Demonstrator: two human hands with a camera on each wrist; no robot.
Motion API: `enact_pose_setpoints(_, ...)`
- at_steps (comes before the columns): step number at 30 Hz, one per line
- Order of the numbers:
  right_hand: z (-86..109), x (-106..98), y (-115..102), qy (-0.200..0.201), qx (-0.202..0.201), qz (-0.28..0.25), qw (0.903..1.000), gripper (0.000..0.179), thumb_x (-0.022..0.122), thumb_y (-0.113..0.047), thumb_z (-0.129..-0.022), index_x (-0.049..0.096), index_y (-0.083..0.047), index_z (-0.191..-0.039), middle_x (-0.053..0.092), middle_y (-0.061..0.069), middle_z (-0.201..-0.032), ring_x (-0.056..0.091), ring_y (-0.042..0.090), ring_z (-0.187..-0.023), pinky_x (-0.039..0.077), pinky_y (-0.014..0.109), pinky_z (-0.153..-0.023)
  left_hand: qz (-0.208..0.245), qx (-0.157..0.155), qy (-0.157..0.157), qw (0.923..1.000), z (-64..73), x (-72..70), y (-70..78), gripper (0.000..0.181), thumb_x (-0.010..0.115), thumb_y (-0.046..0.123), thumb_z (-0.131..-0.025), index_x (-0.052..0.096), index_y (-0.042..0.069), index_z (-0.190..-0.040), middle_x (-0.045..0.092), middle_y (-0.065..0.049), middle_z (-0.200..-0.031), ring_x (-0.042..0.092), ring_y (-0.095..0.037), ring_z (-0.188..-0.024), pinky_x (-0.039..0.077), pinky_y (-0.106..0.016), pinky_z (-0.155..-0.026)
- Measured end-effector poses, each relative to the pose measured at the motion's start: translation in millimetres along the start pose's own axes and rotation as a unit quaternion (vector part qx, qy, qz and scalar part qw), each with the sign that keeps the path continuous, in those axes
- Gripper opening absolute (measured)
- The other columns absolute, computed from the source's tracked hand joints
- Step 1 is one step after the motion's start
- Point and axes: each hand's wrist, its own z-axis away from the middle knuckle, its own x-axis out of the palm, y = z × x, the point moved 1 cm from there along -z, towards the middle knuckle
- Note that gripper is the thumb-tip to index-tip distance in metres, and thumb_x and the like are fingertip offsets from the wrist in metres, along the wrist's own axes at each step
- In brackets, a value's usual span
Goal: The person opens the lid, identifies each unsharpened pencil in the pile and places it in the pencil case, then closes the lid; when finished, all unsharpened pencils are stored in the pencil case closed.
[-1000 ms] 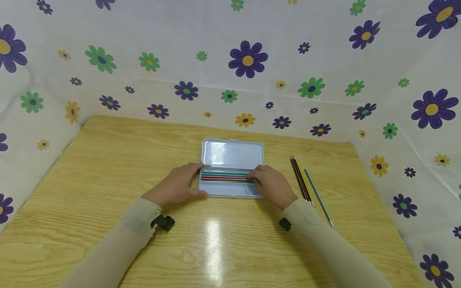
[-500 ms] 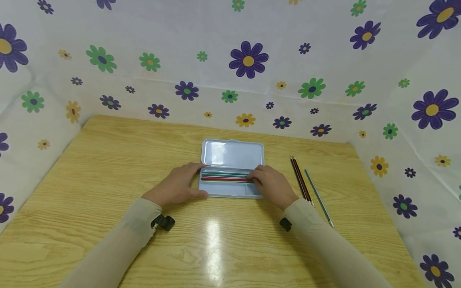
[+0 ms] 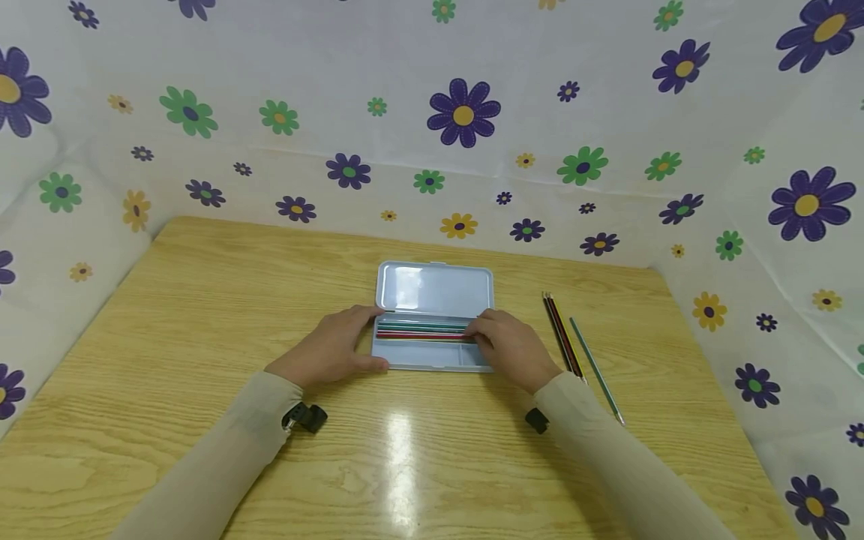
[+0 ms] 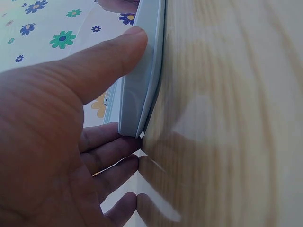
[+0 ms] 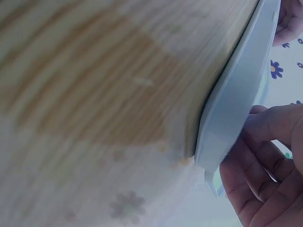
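A pale blue pencil case lies with its lid folded back on the table. Several pencils, teal, red and other colours, lie side by side in its long rear compartment. My left hand holds the case's left end, thumb on the front wall and fingers round the end. Bent over the right end, my right hand has its fingertips on the right ends of the pencils, seemingly pinching one. In the right wrist view, the case wall hides those fingertips.
Right of the case lie several dark striped pencils in a bunch, with a teal pencil beside them. The wooden table is bounded by a flowered cloth at the back and sides.
The pencils under my right fingertips shift very slightly, the red and yellow ones showing differently. My left hand and the case stay in place.
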Motion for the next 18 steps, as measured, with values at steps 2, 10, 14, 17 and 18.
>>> enact_pose_setpoints(2,1.8,-4,2,0.001,-0.005,0.001,1.0,0.015,0.07,-0.008,-0.098,0.078,-0.013,-0.109,0.072,0.001,-0.107,0.067,0.018,-0.099,0.06,0.038,-0.089,-0.001,0.0,0.001,1.0,0.0,0.1,-0.5,0.098,0.083,0.052,-0.084,0.036,0.011,-0.16,0.041,-0.011,-0.162,0.037,-0.037,-0.149,0.031,-0.055,-0.123)
enact_pose_setpoints(10,29.6,-27,30,0.032,-0.013,0.007,0.9994,0.018,0.069,-0.005,-0.098,0.075,-0.007,-0.115,0.071,0.005,-0.111,0.069,0.022,-0.1,0.061,0.041,-0.083,0.0,0.004,0.001,1.0,-0.8,1.0,-1.7,0.097,0.083,0.051,-0.084,0.036,0.011,-0.159,0.041,-0.012,-0.162,0.036,-0.037,-0.15,0.031,-0.054,-0.123)
enact_pose_setpoints(14,54.3,-38,55,0.033,0.015,0.012,0.9993,0.02,0.069,-0.004,-0.098,0.073,-0.006,-0.117,0.07,0.006,-0.108,0.066,0.021,-0.091,0.059,0.04,-0.076,-0.001,0.006,0.001,1.0,-1.1,1.1,-2.5,0.098,0.083,0.052,-0.084,0.036,0.011,-0.16,0.041,-0.012,-0.162,0.037,-0.036,-0.15,0.031,-0.054,-0.123)
enact_pose_setpoints(17,77.6,-48,73,0.029,0.044,0.006,0.9986,0.022,0.068,-0.005,-0.098,0.072,-0.005,-0.12,0.068,0.008,-0.11,0.066,0.023,-0.09,0.059,0.041,-0.073,-0.001,0.003,0.0,1.0,-0.9,1.1,-3.0,0.099,0.083,0.053,-0.084,0.035,0.011,-0.16,0.04,-0.012,-0.162,0.036,-0.037,-0.15,0.031,-0.054,-0.123)
enact_pose_setpoints(18,85.8,-51,79,0.027,0.053,0.001,0.9982,0.023,0.068,-0.006,-0.099,0.071,-0.005,-0.122,0.068,0.009,-0.112,0.066,0.023,-0.09,0.059,0.042,-0.073,-0.001,0.002,-0.001,1.0,-0.7,1.1,-3.1,0.099,0.083,0.053,-0.084,0.035,0.011,-0.16,0.04,-0.012,-0.162,0.036,-0.037,-0.15,0.031,-0.054,-0.123)
